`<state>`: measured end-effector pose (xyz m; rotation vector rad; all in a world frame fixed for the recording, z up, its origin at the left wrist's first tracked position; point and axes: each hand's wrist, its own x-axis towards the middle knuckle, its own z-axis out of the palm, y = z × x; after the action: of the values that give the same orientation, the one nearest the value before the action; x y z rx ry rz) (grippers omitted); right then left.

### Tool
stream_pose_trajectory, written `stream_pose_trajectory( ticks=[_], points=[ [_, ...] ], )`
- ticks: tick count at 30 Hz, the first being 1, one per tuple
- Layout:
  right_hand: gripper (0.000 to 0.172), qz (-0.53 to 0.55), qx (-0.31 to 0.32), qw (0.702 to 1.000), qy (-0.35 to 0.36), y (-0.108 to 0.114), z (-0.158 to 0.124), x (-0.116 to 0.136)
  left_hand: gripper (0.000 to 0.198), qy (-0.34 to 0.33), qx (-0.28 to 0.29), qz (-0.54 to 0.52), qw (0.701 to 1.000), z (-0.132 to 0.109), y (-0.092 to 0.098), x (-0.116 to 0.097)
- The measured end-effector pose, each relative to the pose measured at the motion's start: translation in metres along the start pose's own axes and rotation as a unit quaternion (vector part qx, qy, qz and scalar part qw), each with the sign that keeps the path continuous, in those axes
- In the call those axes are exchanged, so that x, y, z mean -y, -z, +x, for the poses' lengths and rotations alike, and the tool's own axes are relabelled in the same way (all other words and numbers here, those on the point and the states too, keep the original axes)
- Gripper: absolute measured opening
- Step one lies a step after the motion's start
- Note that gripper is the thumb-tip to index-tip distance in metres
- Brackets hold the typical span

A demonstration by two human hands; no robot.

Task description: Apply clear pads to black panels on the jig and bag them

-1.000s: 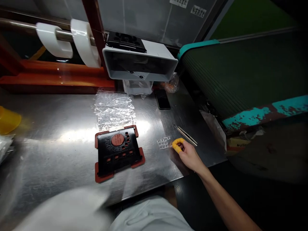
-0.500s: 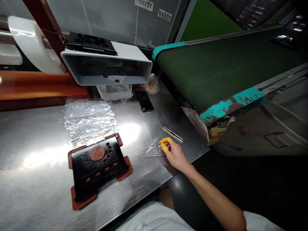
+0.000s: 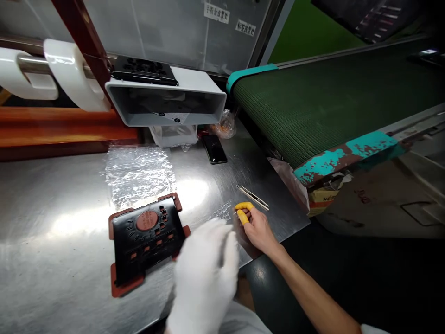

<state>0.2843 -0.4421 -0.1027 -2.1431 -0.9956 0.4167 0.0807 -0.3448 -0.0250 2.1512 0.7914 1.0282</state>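
Two hands apart: white-gloved left hand [image 3: 205,273] newly in view, open just beside black-and-red plastic tray [image 3: 139,241]; right hand [image 3: 259,229], in yellow finger cots [image 3: 241,211], curled near tweezers [image 3: 252,197].

1. The left hand [image 3: 205,273] wears a snug white glove [image 3: 203,290], slightly blurred, with no markings that can be made out.
2. The right hand [image 3: 259,230] has no glove.
3. Two yellow finger cots [image 3: 243,206] cover two of its fingertips.
4. The right forearm is bare up to a white sleeve [image 3: 370,330], which shows only at the frame's lower edge.
5. A white garment [image 3: 245,317] shows just beside and below the left hand.
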Motion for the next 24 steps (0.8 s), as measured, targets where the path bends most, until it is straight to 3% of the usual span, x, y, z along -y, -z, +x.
stream_pose_trajectory(
  ticks=[4,6,10,17,24],
  points=[
    [0.023,0.014,0.017,1.000,0.004,0.005,0.000,-0.001,0.037,-0.086,0.172,0.100,0.976,-0.023,-0.060,0.013],
    [0.023,0.030,0.028,0.999,0.006,0.007,0.000,0.000,0.041,-0.090,0.217,0.140,0.962,-0.041,-0.074,0.020],
    [0.027,0.028,0.013,0.999,0.012,0.009,-0.001,0.002,0.041,-0.110,0.246,0.172,0.948,-0.062,-0.071,0.031],
    [0.018,-0.015,0.023,0.998,0.061,0.010,-0.002,0.004,0.041,-0.122,0.226,0.183,0.949,-0.061,-0.063,0.036],
    [0.022,-0.030,0.009,0.998,0.055,0.010,-0.005,0.005,0.045,-0.103,0.253,0.175,0.946,-0.061,-0.060,0.038]
  ],
)
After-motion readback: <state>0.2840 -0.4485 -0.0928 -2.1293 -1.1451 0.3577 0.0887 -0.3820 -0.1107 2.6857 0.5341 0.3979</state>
